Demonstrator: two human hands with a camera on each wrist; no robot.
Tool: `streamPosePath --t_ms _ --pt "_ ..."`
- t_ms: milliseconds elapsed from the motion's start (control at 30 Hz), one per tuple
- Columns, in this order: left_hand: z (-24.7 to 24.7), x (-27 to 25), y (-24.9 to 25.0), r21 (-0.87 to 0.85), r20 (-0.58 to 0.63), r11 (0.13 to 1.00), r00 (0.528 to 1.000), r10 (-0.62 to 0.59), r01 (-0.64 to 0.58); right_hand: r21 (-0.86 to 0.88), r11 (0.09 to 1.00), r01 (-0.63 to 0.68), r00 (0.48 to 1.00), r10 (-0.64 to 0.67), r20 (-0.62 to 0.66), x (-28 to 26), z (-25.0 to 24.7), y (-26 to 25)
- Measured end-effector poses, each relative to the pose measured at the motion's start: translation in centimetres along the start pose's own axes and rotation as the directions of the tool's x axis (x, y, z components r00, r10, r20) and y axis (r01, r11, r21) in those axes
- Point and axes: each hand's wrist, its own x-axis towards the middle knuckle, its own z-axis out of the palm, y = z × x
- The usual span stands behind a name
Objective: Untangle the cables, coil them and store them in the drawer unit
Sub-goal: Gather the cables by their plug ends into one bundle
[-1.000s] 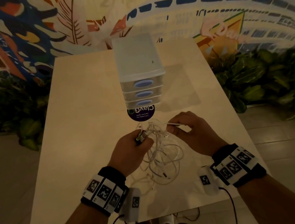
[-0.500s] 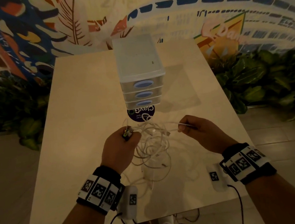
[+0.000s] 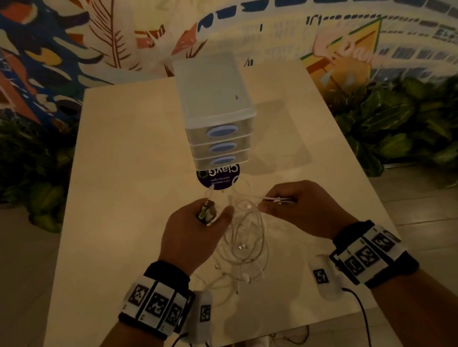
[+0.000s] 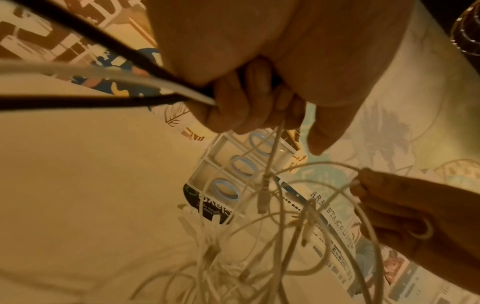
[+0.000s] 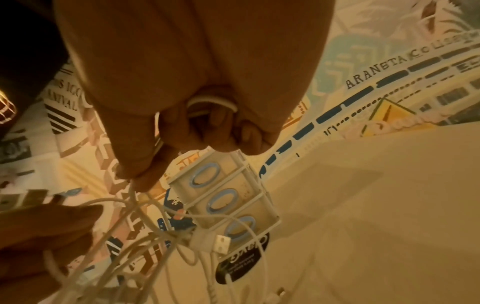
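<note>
A tangle of white cables (image 3: 244, 243) hangs between my two hands above the pale table (image 3: 130, 181). My left hand (image 3: 196, 228) grips a bundle of the cables, black strands (image 4: 109, 45) among them, with dark plug ends (image 3: 206, 213) sticking up from the fist. My right hand (image 3: 288, 209) holds a white cable (image 3: 276, 200) curled through its fingers, seen as a loop (image 5: 211, 102) in the right wrist view. A USB plug (image 5: 221, 244) dangles from the tangle. The translucent three-drawer unit (image 3: 214, 111) stands beyond the hands with all drawers closed.
A round dark sticker (image 3: 218, 177) lies on the table just in front of the drawer unit. Green plants (image 3: 410, 120) flank the table on both sides, and a painted mural wall (image 3: 319, 15) rises behind it. Loose cable ends (image 3: 244, 277) rest on the table near me.
My hands spread apart half a second ago and have now come closer together again, letting the tangle hang slacker between them. Both hands keep their hold.
</note>
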Motion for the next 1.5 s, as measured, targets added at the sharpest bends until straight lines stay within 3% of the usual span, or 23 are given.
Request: streamPosePath --t_ms 100,233,333,467,600,733,900,967,1067,1133,1200,1500 --pt "0.7 0.2 -0.1 0.096 0.122 0.992 0.99 0.068 -0.08 0.019 0.997 0.079 0.996 -0.08 0.027 0.4 0.1 -1.1" --pt "1.3 0.9 -1.1 0.211 0.223 0.973 0.974 0.048 -0.097 0.073 0.992 0.107 0.991 -0.112 0.067 0.7 -0.5 -1.7" --pt "1.0 1.1 -1.6 0.064 0.299 0.997 0.954 0.012 -0.032 0.099 0.991 0.088 0.996 -0.089 0.01 0.9 -1.3 -0.5" --pt "-0.4 1.5 -1.5 -0.172 0.269 0.979 0.961 -0.064 0.113 0.046 0.997 -0.069 0.995 0.072 -0.072 0.8 -2.0 2.9" --pt "-0.6 1.7 -1.6 -0.191 0.289 0.971 0.954 -0.086 0.145 -0.076 0.99 -0.121 0.993 0.12 -0.013 0.2 -1.2 5.5" --pt "-0.3 1.5 -1.2 -0.15 0.295 0.979 0.952 -0.086 0.135 -0.207 0.969 -0.132 0.988 0.145 0.046 -0.1 -0.1 4.7" --pt "0.0 1.5 -0.8 -0.071 0.288 0.992 0.954 -0.084 0.109 -0.212 0.976 -0.053 0.996 0.067 0.058 -0.1 0.6 3.0" --pt "0.0 1.5 -0.7 -0.066 0.29 0.993 0.954 -0.073 0.096 -0.14 0.989 -0.05 0.997 0.042 -0.058 -0.1 0.5 1.4" --pt "0.1 1.4 -0.9 -0.051 0.269 0.996 0.962 -0.05 0.066 -0.223 0.963 0.153 0.957 -0.201 -0.21 -0.3 1.2 -1.9" --pt "0.1 1.4 -0.7 -0.037 0.266 0.998 0.963 -0.04 0.052 -0.38 0.9 0.212 0.948 -0.284 -0.145 0.1 2.4 -2.8" --pt "0.1 1.4 -0.5 -0.025 0.27 0.999 0.962 -0.031 0.04 -0.44 0.872 0.216 0.959 -0.275 -0.074 0.5 3.4 -2.3" --pt "-0.2 1.5 -1.5 -0.017 0.249 0.996 0.965 -0.078 0.085 -0.379 0.861 0.338 0.929 -0.37 -0.011 1.1 1.8 -1.1"
